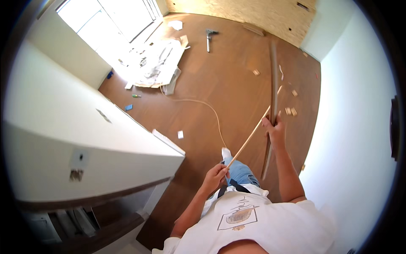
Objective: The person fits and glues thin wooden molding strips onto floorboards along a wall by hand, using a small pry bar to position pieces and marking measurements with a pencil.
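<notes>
Brown floor (237, 67): spreading broadly across the middle and up to 12 o'clock.
White pile (163, 63): lying at 11 o'clock, beside the bright window (105, 25).
Dark strip (274, 76): running nearly straight from 1 to 4 o'clock, blurred, passing between thumb and fingers of the right hand (275, 131).
Pale strip (249, 137): slanting from 5 to 2 o'clock, near end between thumb and fingers of the left hand (216, 175), far part crossing the Dark strip just beyond the right hand's fingertips.
Right hand: at 3 o'clock, clamped on the Dark strip; cannot tell of any grip on the Pale strip too.
Left hand: between 5 and 6 o'clock, pinching the Pale strip.
Grey tool (209, 38): lying at 12 o'clock.
Wooden pieces (294, 111): lying at 3 o'clock, farther out than the right hand.
</notes>
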Demonstrator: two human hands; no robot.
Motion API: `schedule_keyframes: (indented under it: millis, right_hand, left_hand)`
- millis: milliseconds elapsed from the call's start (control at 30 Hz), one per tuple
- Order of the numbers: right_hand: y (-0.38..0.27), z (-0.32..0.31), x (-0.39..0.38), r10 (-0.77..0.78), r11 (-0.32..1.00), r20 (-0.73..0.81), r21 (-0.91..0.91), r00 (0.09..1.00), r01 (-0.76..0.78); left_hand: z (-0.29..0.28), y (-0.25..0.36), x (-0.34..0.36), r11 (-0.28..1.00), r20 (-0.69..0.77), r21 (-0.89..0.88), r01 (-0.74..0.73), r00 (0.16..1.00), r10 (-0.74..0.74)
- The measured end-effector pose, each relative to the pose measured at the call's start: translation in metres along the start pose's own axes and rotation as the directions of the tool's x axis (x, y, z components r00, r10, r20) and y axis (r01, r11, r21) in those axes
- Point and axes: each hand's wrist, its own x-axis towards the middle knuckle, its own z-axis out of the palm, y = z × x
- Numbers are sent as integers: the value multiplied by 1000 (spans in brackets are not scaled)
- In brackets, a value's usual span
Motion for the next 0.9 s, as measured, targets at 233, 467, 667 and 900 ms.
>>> schedule_keyframes:
  millis: [233, 467, 667, 900]
  right_hand:
    - [-51, 127, 253, -22, 988, 162, -148, 987, 46]
    - [-58, 221, 427, 9, 992, 207, -122, 978, 17]
    - [61, 242, 553, 117, 963, 171, -259, 978, -70]
    - [172, 216, 590, 497, 655, -73, -622, 865, -429]
  left_hand:
    - [-105, 131, 157, 983, -430, 173, -54, 894, 125]
    - [-216, 183, 301, 996, -630, -37, -80, 775, 39]
    - [-300, 310, 455, 997, -672, 6, -76, 738, 61]
    - [-391, 489, 633, 908, -709, 416, 50, 643, 290]
